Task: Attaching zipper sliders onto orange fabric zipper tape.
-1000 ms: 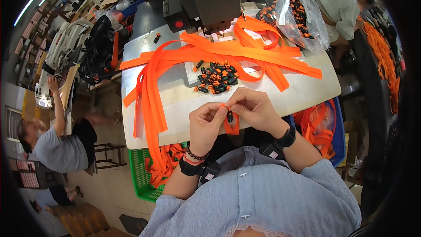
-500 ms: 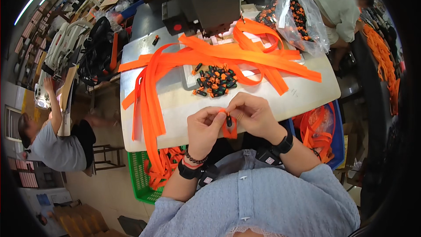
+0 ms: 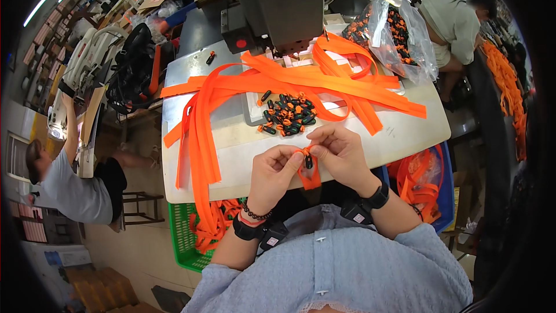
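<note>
- Head view: the left hand (image 3: pixel 272 177) and right hand (image 3: pixel 343 157) were closed to a pinch on an orange strip (image 3: pixel 313 183) at the counter's (image 3: pixel 237 156) near edge.
- The strip looked bright, flat and bent into a loop.
- In front of it hung a small, rounded black pull (image 3: pixel 308 163), orange at its top.

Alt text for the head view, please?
A person's left hand and right hand pinch a looped orange fabric strip and small black-and-orange piece at a pale worktable bearing heaped similar pieces and long orange strips.
</note>
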Tool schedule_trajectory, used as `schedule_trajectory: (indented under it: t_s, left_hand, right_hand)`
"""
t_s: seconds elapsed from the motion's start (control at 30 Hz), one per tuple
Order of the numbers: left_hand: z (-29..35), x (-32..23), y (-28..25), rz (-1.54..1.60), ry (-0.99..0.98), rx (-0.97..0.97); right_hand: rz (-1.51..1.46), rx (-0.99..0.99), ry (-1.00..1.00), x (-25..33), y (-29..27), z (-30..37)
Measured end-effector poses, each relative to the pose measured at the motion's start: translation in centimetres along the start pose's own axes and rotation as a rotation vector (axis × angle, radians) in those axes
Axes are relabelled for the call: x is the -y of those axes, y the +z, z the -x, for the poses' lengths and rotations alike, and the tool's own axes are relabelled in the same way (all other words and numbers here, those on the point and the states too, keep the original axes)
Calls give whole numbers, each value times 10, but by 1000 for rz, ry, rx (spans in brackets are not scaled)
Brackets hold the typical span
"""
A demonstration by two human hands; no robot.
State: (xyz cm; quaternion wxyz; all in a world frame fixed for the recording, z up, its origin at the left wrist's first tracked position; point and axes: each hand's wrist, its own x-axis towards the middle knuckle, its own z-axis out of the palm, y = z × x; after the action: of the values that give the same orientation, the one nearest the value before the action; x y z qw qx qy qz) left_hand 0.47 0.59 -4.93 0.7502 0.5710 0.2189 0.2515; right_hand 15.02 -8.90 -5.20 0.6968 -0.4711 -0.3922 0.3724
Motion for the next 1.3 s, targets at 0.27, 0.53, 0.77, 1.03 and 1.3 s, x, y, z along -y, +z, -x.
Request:
schedule_trajectory:
  t_s: [0.27,0.53,0.77,1.03,1.3]
  left_hand:
    - [0,4,5,18,45,-131]
    - [1,-1,-2,77,-17,-30]
    - [1,5,-5,248,-34,-96]
    - [1,4,3,-58,36,-131]
    - [6,6,8,-74,101,-168]
  right_hand:
    - [76,85,21,4,3,-4]
    - [-39,190,145,5,-4,-3]
    - [16,131,58,6,-6,-8]
    - [14,135,58,4,-4,-3]
    - [25,149,94,3,-6,-3]
